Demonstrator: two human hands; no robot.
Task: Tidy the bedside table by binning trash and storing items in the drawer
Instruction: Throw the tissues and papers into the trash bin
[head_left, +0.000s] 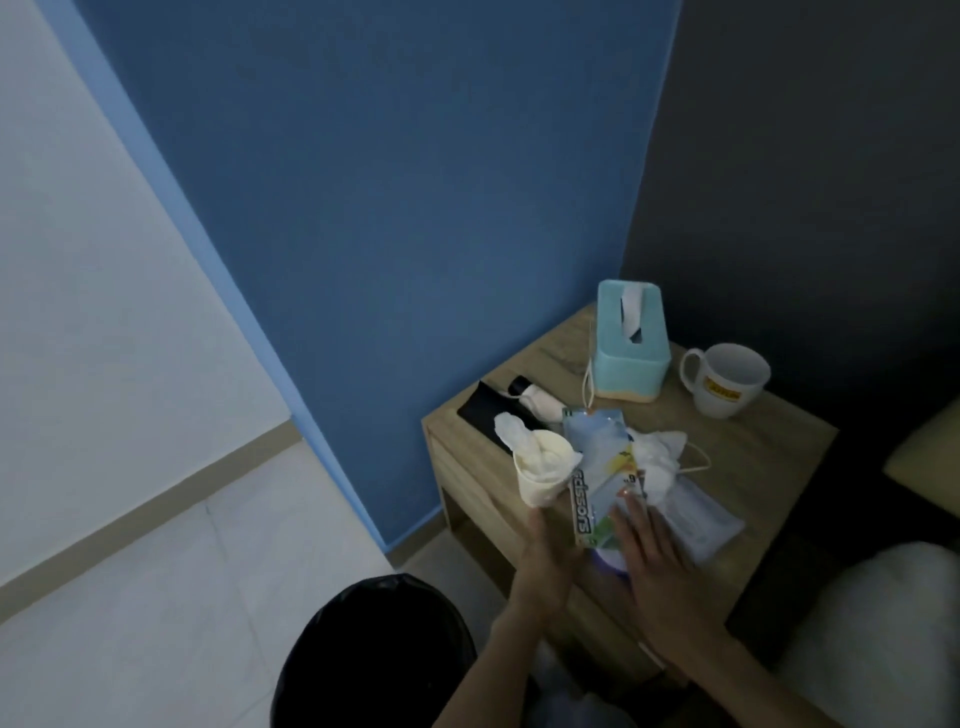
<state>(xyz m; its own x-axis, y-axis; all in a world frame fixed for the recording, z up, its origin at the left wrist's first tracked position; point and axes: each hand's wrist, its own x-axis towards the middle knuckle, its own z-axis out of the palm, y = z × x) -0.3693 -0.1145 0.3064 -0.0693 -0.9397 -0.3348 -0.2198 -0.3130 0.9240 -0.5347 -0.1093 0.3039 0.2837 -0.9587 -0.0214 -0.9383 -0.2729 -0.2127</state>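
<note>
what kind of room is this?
Likely a bedroom: a small wooden bedside table carrying a teal tissue box and a white mug, soft white bedding beside it, and a black-lined bin on the tiled floor.

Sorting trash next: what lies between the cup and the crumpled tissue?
The scissors pack lies between the cup and the tissue, as the head view shows.

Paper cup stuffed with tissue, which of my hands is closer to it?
Left. The left hand is right at the base of the paper cup; the right hand lies further right, on the scissors pack.
</note>
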